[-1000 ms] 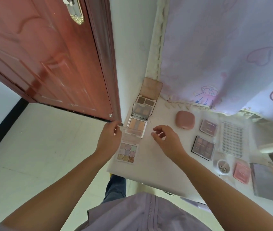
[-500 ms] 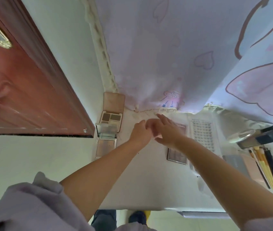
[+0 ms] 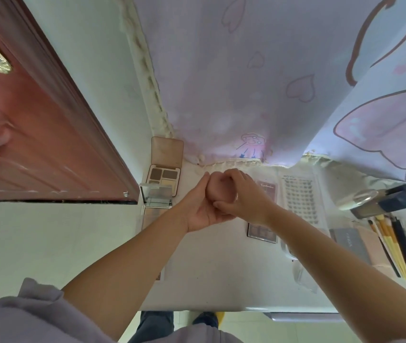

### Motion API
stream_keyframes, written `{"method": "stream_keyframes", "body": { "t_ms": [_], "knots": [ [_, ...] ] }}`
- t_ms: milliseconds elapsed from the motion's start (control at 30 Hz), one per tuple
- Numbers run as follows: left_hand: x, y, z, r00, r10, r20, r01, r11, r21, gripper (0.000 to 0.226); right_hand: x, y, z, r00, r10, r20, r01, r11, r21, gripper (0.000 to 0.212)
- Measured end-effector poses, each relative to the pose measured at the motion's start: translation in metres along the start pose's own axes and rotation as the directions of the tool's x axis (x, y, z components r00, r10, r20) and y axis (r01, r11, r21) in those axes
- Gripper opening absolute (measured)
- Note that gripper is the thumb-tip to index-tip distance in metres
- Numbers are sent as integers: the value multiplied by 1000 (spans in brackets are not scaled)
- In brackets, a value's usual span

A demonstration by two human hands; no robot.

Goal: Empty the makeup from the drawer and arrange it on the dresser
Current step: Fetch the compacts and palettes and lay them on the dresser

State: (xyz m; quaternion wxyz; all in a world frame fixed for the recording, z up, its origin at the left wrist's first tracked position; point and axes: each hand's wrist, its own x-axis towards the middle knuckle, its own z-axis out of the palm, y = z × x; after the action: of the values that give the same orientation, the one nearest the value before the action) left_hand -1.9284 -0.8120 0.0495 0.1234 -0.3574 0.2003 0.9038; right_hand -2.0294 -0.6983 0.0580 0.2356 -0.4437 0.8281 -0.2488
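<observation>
- Centre of frame: both hands meet over the dresser top (image 3: 209,280). Left hand (image 3: 203,209) cups a rounded pink compact (image 3: 219,191) from below and the left; right hand (image 3: 244,196) closes over its top and right side, fingers curled around the edge.
- Grip: both hands pressed on the compact, which is lifted clear of the surface. Cannot tell whether the lid is being pried or the case just carried.
- Left of the hands: an open brow palette (image 3: 163,175) with its lid propped against the wall, a mirrored compact (image 3: 157,196) just below it.
- Right of the hands: a small eyeshadow palette (image 3: 268,189), a darker palette (image 3: 261,231) partly under the right wrist, a lash tray (image 3: 298,196), then pencils (image 3: 395,246) at the right edge.
- Judgement: if opening it, steady the base in the left palm and lift the lid with the right thumb, gently; a sudden pop could drop it onto the palettes.
- Set it down in the bare patch between the brow palette and the eyeshadow palette, in line with the row.
</observation>
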Motion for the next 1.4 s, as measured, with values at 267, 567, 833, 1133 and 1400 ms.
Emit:
{"method": "stream_keyframes", "body": {
  "t_ms": [267, 567, 833, 1133, 1400],
  "knots": [
    [-26, -21, 15, 993, 88, 83, -80, 992, -101, 61, -28, -15, -24, 999, -50, 16, 46, 978, 202, 43],
    [-41, -29, 6, 985, 50, 162, -21, 984, -176, 64, -18, -18, -37, 969, 247, -11, -147, 610, 779, 15],
    [-16, -14, -11, 944, 118, -309, -193, 955, -224, 34, 31, 2, 0, 914, 390, -114, -308, 848, 430, 15],
    [6, 20, -13, 846, 194, -497, -367, 888, -278, 21, 104, -4, 29, 900, 408, -153, -361, 896, 260, 20],
    [21, 16, -17, 791, 229, -568, -324, 943, -71, 27, 106, 1, 35, 899, 418, -128, -369, 883, 290, 21]
  ]
}}
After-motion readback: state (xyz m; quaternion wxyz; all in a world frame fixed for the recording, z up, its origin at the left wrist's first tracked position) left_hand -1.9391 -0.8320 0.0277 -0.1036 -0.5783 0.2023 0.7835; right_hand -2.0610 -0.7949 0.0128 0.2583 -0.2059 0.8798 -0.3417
